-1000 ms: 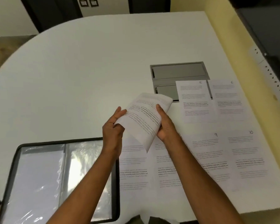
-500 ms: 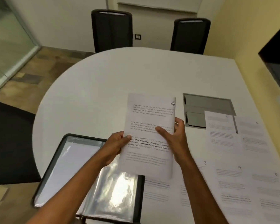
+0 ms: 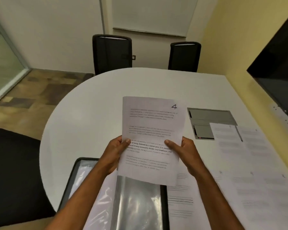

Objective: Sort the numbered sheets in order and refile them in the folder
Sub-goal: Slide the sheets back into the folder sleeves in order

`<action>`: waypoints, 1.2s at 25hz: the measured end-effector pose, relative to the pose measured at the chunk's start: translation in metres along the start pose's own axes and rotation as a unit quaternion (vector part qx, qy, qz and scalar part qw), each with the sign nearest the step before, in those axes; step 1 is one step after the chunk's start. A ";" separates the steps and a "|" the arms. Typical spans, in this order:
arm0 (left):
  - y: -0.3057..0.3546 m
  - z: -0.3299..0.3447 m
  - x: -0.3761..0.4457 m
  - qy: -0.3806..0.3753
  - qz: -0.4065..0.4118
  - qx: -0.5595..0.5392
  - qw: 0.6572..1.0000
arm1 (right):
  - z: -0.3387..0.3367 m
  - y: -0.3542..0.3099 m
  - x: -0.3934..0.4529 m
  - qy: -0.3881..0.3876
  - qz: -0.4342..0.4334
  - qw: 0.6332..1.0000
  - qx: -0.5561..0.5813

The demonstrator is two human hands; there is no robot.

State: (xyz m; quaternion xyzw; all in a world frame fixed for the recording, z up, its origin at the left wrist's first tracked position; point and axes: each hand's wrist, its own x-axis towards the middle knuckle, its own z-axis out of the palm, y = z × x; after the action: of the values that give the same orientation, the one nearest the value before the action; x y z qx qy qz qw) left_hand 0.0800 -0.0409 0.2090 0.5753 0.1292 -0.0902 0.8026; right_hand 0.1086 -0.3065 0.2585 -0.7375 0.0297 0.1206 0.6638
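White table [image 3: 93, 105] — rounded far edge, right side against a yellow wall [image 3: 231, 47]. Two black chairs [image 3: 112, 53] stand at the far edge, side by side. A black screen [image 3: 279, 77] hangs on the yellow wall. Open black-rimmed folder [image 3: 164, 205] with clear plastic sleeves lies at the near edge of the table. Printed sheets [image 3: 249, 163] lie flat in rows to the right of the folder; their numbers are too blurred to read. Grey cable hatch [image 3: 209, 116] is set in the tabletop, partly covered by one sheet. Sheet marked 4 [image 3: 150, 123] — held upright above the folder, print toward the camera. Left hand [image 3: 115, 155] pinches its left edge, thumb on the front. Right hand [image 3: 184, 151] pinches its right edge likewise
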 end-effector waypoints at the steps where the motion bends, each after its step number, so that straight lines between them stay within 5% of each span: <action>1: 0.001 -0.004 0.000 -0.007 0.003 0.005 1.000 | 0.007 0.006 -0.001 0.019 -0.004 1.000 -0.016; 12: -0.104 -0.061 0.054 0.036 -0.082 0.178 0.980 | 0.028 0.063 -0.029 0.235 0.009 0.972 -0.018; 17: -0.208 -0.079 0.089 -0.065 -0.031 0.491 0.868 | 0.012 0.085 -0.056 0.323 0.024 0.946 -0.019; 22: -0.260 -0.076 0.088 -0.115 0.051 0.724 0.678 | -0.001 0.115 -0.082 0.333 0.076 0.939 -0.042; 30: -0.261 -0.067 0.073 -0.090 0.116 0.739 0.658 | 0.005 0.150 -0.074 0.313 0.123 0.941 -0.031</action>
State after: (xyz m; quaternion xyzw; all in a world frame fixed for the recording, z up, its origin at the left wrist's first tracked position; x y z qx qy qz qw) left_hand 0.0659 -0.0615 -0.0690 0.9782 -0.1208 -0.1131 0.1253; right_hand 0.0053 -0.3278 0.1287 -0.7487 0.3225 -0.0349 0.5781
